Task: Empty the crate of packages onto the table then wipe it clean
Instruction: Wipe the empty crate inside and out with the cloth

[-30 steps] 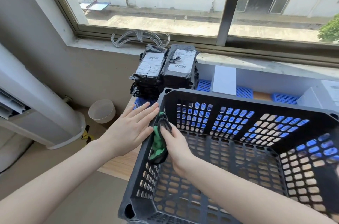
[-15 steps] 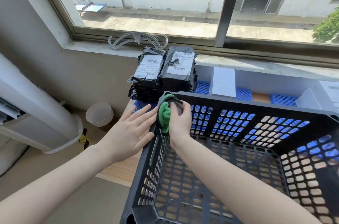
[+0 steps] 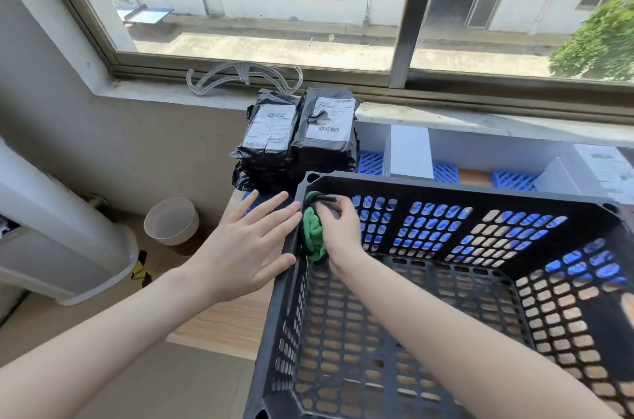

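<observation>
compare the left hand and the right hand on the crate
The left hand lies flat with fingers spread; the right hand is curled round a green cloth. The left hand presses the black crate from outside; the right hand is inside it, at the far left corner. Both are bare and at the same wall.

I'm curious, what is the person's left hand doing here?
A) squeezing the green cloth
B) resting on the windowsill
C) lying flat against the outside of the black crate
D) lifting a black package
C: the left hand lies open and flat against the outer wall of the black crate, while the right hand grips the green cloth inside its corner.
</observation>
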Demonstrator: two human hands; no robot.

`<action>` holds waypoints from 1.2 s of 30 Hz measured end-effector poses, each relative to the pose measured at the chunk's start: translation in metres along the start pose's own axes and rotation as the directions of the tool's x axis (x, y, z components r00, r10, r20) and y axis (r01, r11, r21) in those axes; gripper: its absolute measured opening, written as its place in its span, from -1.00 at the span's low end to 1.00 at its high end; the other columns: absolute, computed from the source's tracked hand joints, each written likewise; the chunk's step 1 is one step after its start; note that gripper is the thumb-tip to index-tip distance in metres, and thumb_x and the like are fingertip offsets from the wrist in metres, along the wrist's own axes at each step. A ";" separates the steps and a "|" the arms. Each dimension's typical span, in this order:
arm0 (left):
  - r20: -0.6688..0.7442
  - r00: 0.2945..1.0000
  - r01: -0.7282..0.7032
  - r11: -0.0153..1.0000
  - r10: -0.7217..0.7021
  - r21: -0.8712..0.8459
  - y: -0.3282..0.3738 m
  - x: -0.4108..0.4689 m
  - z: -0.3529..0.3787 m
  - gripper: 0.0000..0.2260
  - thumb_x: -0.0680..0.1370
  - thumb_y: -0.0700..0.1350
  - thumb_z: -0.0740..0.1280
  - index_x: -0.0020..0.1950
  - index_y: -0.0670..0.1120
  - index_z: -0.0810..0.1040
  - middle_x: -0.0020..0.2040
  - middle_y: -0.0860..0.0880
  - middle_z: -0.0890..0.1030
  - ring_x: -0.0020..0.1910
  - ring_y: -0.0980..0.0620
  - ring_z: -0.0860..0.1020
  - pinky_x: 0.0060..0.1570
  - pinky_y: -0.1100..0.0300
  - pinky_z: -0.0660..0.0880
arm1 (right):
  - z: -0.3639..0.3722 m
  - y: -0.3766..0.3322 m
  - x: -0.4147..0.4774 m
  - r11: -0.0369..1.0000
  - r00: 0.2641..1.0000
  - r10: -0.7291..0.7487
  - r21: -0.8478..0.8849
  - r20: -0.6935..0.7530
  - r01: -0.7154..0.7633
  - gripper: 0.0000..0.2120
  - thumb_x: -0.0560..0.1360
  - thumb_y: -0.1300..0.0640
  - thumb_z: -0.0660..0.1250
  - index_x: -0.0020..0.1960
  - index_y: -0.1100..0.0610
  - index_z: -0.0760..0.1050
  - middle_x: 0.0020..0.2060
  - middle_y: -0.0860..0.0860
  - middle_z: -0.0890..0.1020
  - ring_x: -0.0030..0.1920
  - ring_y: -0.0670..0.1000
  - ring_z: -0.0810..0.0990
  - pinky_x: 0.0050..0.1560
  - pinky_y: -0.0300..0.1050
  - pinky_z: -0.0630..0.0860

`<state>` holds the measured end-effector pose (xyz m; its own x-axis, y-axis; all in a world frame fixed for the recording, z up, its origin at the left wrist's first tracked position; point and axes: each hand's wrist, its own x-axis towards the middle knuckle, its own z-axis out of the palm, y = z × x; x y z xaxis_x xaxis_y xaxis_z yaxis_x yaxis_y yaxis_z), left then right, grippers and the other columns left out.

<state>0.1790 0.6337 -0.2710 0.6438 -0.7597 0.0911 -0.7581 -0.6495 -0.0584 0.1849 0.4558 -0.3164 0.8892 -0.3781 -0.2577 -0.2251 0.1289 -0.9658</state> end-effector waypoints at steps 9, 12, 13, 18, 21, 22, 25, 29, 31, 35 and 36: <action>0.015 0.997 0.074 0.992 -0.073 -0.099 0.006 -0.005 0.006 -0.45 0.64 0.20 -0.02 0.58 -0.02 0.18 0.59 0.09 0.12 0.58 0.07 0.00 0.53 -0.05 -0.01 | -0.014 0.046 -0.022 0.944 0.976 0.165 -0.310 0.143 -0.114 -0.69 0.62 0.04 0.15 0.33 0.10 0.31 0.23 -0.02 0.51 0.15 0.00 0.49 0.20 -0.13 0.39; 0.042 0.992 0.122 0.990 -0.119 -0.072 0.013 -0.007 0.002 -0.46 0.65 0.19 -0.04 0.59 0.00 0.13 0.60 0.10 0.07 0.58 0.08 -0.04 0.52 0.00 -0.06 | -0.015 0.047 -0.015 0.936 0.968 0.185 -0.330 0.170 -0.120 -0.74 0.62 0.07 0.18 0.28 0.12 0.34 0.16 -0.03 0.54 0.10 -0.01 0.51 0.13 -0.16 0.40; 0.050 0.990 0.137 0.989 -0.134 -0.054 0.015 -0.007 0.000 -0.46 0.65 0.19 -0.04 0.59 0.00 0.13 0.60 0.10 0.08 0.58 0.07 -0.04 0.52 0.00 -0.06 | -0.014 0.042 -0.009 0.936 0.970 0.185 -0.330 0.160 -0.124 -0.74 0.61 0.07 0.19 0.26 0.12 0.36 0.13 -0.03 0.56 0.10 0.00 0.52 0.18 -0.14 0.41; 0.075 0.976 0.203 0.979 -0.203 -0.005 0.035 -0.013 -0.009 -0.45 0.66 0.18 -0.10 0.55 -0.05 0.24 0.56 0.04 0.23 0.56 0.02 0.11 0.51 0.00 0.01 | -0.009 0.004 0.005 0.994 0.995 -0.021 -0.100 0.101 0.031 -0.85 0.56 0.06 0.28 0.12 0.05 0.42 -0.04 -0.13 0.60 0.03 -0.13 0.57 0.15 -0.20 0.45; 0.070 0.962 0.268 0.960 -0.262 -0.080 0.051 -0.023 -0.008 -0.46 0.66 0.18 -0.12 0.56 -0.03 0.21 0.57 0.05 0.20 0.57 0.07 0.08 0.51 0.02 0.03 | -0.019 0.005 -0.016 0.984 0.963 -0.127 -0.090 0.237 0.152 -0.86 0.57 0.10 0.27 0.11 0.00 0.37 -0.04 -0.21 0.55 -0.04 -0.34 0.51 -0.03 -0.53 0.34; 0.064 0.956 0.290 0.952 -0.285 -0.101 0.056 -0.026 -0.007 -0.47 0.66 0.17 -0.10 0.56 -0.03 0.21 0.57 0.06 0.19 0.57 0.08 0.07 0.51 0.03 0.04 | -0.023 0.013 -0.022 0.980 0.949 -0.118 -0.122 0.293 0.160 -0.84 0.58 0.09 0.26 0.13 -0.03 0.34 -0.02 -0.21 0.54 -0.02 -0.35 0.50 -0.06 -0.56 0.32; 0.054 0.933 0.361 0.922 -0.357 -0.142 0.070 -0.032 -0.006 -0.49 0.65 0.12 -0.02 0.57 -0.05 0.20 0.58 0.07 0.16 0.57 0.09 0.05 0.51 0.01 0.09 | -0.034 0.047 -0.030 0.961 0.919 0.010 -0.259 0.393 0.100 -0.80 0.60 0.06 0.21 0.20 -0.02 0.30 0.08 -0.09 0.54 0.07 -0.14 0.51 -0.02 -0.35 0.34; 0.031 0.912 0.409 0.900 -0.409 -0.148 0.087 -0.032 -0.009 -0.51 0.65 0.05 0.02 0.54 -0.11 0.26 0.56 0.01 0.22 0.56 0.04 0.11 0.50 0.05 0.07 | -0.042 0.089 -0.038 0.894 0.852 0.289 -0.441 0.438 -0.076 -0.72 0.61 0.08 0.19 0.28 0.12 0.27 0.21 0.06 0.53 0.15 0.05 0.50 0.06 -0.20 0.33; 0.032 0.907 0.421 0.899 -0.420 -0.123 0.092 -0.034 -0.010 -0.52 0.66 0.05 0.00 0.53 -0.12 0.28 0.55 0.00 0.25 0.55 0.02 0.15 0.48 0.05 0.10 | -0.039 0.093 -0.033 0.875 0.836 0.373 -0.451 0.402 -0.174 -0.68 0.61 0.06 0.19 0.31 0.16 0.26 0.23 0.11 0.52 0.15 0.07 0.49 0.07 -0.19 0.34; 0.049 0.889 0.458 0.881 -0.456 -0.121 0.099 -0.041 -0.010 -0.53 0.65 0.03 -0.01 0.55 -0.07 0.25 0.57 0.06 0.21 0.56 0.07 0.11 0.47 0.02 0.14 | -0.027 0.063 -0.005 0.934 0.908 0.331 -0.226 0.257 -0.276 -0.60 0.60 0.06 0.22 0.37 0.19 0.28 0.26 0.11 0.50 0.21 0.10 0.49 0.19 -0.14 0.38; 0.048 0.884 0.468 0.873 -0.466 -0.135 0.101 -0.041 -0.009 -0.53 0.65 0.01 0.00 0.55 -0.07 0.25 0.57 0.06 0.20 0.56 0.08 0.11 0.47 0.02 0.13 | -0.024 0.049 0.000 0.953 0.928 0.291 -0.150 0.232 -0.262 -0.60 0.60 0.06 0.23 0.37 0.17 0.27 0.24 0.08 0.50 0.17 0.07 0.49 0.17 -0.16 0.37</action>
<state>0.0752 0.5996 -0.2715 0.9271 -0.3701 0.0598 -0.3748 -0.9185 0.1260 0.1641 0.4398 -0.3650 0.8521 -0.1010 -0.5135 -0.5069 0.0847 -0.8578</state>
